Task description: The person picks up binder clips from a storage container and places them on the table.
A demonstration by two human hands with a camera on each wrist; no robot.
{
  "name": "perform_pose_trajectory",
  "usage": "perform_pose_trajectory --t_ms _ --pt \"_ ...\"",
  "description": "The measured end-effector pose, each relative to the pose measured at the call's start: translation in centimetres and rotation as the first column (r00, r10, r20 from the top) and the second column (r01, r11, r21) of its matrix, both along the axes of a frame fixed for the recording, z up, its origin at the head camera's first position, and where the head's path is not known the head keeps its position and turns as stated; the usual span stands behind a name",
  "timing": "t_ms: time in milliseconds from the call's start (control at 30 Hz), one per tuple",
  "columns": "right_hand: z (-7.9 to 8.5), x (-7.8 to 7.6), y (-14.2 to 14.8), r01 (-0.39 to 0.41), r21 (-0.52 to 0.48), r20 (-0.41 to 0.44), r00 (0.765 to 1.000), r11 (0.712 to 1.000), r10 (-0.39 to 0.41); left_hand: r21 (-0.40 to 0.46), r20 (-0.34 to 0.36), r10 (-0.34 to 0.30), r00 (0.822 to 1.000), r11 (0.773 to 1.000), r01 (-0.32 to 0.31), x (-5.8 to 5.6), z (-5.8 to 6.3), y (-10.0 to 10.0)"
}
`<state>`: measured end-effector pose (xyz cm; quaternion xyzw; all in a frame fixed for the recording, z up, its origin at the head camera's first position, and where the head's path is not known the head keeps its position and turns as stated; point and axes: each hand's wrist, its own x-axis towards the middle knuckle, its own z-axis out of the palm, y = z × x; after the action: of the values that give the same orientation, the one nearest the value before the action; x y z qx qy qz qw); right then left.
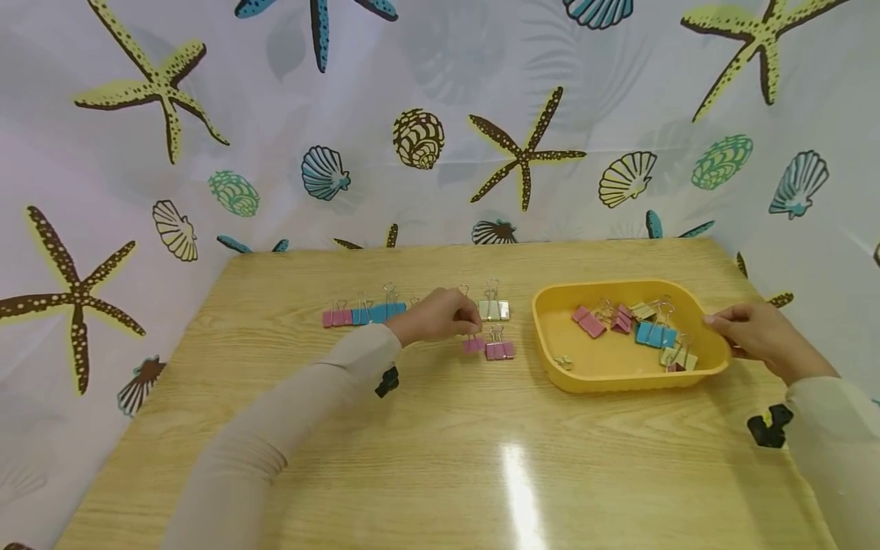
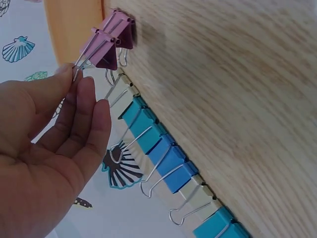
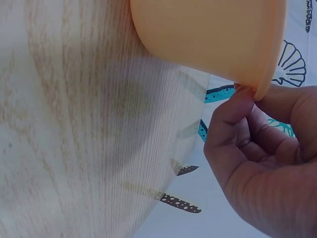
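Near the middle of the head view, the left hand (image 1: 443,315) pinches a pink binder clip (image 1: 473,346) by its wire handle between thumb and fingers, just beside a second pink clip (image 1: 499,351) on the wooden surface (image 1: 412,458). Slightly higher, a row of clips (image 1: 389,310) runs from left of centre to the middle. Right of centre, a yellow tray (image 1: 598,361) holds loose clips (image 1: 656,334); at its right end, the right hand (image 1: 763,336) grips the rim with thumb and curled fingers.

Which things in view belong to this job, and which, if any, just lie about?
Likely in the job:
pink clip, pinched by the left hand
second pink clip beside it
row of clips
yellow tray, gripped by the right hand
clips inside

Apparently just surroundings:
table
shell-patterned cloth
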<state>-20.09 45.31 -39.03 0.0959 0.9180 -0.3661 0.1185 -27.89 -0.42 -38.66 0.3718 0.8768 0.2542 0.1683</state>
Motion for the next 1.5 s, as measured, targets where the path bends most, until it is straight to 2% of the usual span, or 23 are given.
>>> perform_pose_trajectory --t_ms 200,433,800,1200,1500 --pt "0.0 0.1 -0.2 0.001 -0.001 -0.004 1.000 1.000 -0.001 -0.044 -0.045 -0.077 0.996 0.996 0.075 -0.4 -1.2 0.4" --pt "0.1 0.3 -0.4 -0.016 -0.015 -0.012 1.000 1.000 0.016 -0.056 -0.060 -0.116 0.991 0.992 0.113 -0.6 -2.0 0.7" --pt "-0.1 0.2 -0.3 -0.009 -0.010 -0.008 1.000 1.000 0.009 -0.038 -0.073 -0.063 0.995 0.997 0.060 -0.4 -2.5 1.1" --pt "-0.4 0.2 -0.2 0.006 -0.017 -0.007 1.000 1.000 -0.006 -0.020 -0.076 -0.052 0.996 0.999 0.051 -0.4 -2.7 1.2" --pt "-0.2 0.4 -0.3 0.001 -0.019 -0.004 1.000 1.000 -0.001 -0.041 -0.062 -0.044 0.997 0.998 0.041 -0.4 -2.7 1.3"
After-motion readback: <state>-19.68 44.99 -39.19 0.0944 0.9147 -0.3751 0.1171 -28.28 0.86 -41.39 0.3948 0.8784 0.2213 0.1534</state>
